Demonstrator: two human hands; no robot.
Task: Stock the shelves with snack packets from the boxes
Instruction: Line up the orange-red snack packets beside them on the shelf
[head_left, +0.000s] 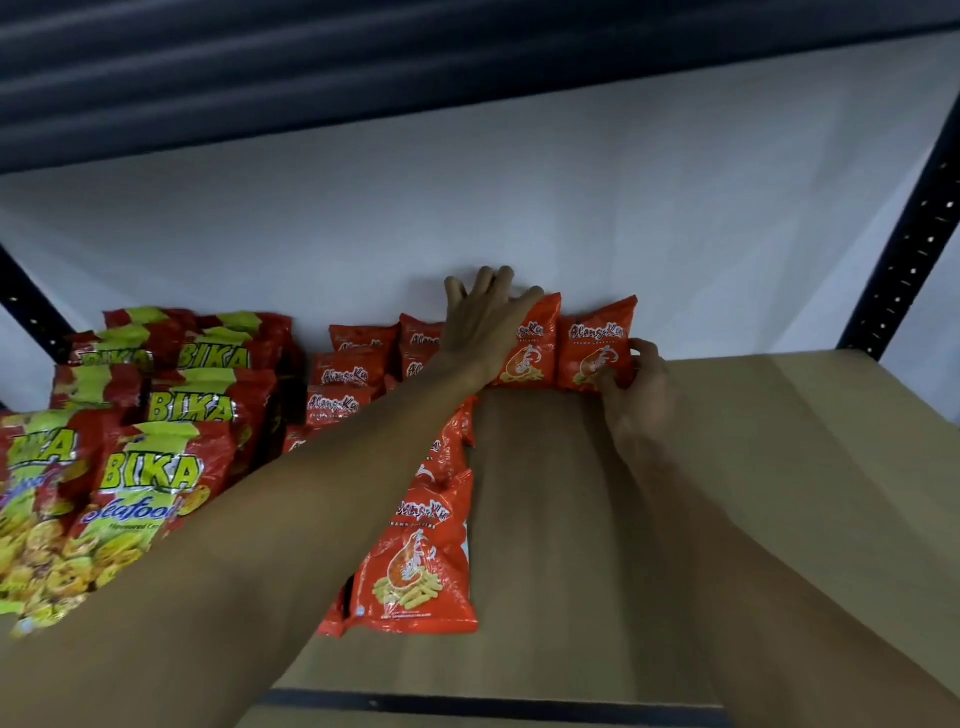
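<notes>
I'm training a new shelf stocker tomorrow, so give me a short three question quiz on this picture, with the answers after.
1. True or false: the right hand pinches the rightmost orange packet at the back of the shelf.
2. Which packets stand at the shelf's left end? A) blue packets, B) BIKA packets, C) white packets.
3. Which hand lies with straight fingers over the top of the neighbouring orange packet?

Key: 1 true. 2 B. 3 the left hand.
</notes>
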